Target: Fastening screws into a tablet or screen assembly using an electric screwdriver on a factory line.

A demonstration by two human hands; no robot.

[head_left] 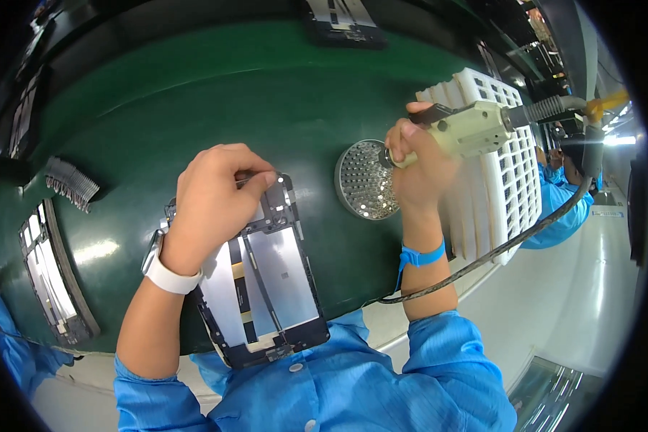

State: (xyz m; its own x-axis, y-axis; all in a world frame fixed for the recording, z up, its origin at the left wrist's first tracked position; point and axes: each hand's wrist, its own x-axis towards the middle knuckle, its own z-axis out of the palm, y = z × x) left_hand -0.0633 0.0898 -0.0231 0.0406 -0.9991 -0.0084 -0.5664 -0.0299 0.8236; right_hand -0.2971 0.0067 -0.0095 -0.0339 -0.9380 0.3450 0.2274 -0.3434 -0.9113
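Observation:
My right hand point(414, 155) is wrapped round a pale electric screwdriver point(475, 129), whose tip end is over a round metal dish point(345, 194) of small screws. Thumb and fingertips of my left hand point(219, 183) are pressed together at the top end of an opened tablet point(291, 277). Whatever the fingertips pinch is too small or hidden to make out. The tablet lies tilted at the near table edge, its silvery inside, black frame and dark flat cables facing up. A white watch strap circles my left wrist, a blue band my right.
White foam trays with grid slots point(511, 169) stand right of the dish. The screwdriver's cable point(515, 248) loops down past my right forearm. Another opened tablet point(47, 270) and a black comb-like rack point(72, 183) sit at left; a further device point(342, 21) is at the back. People in blue sit on both sides.

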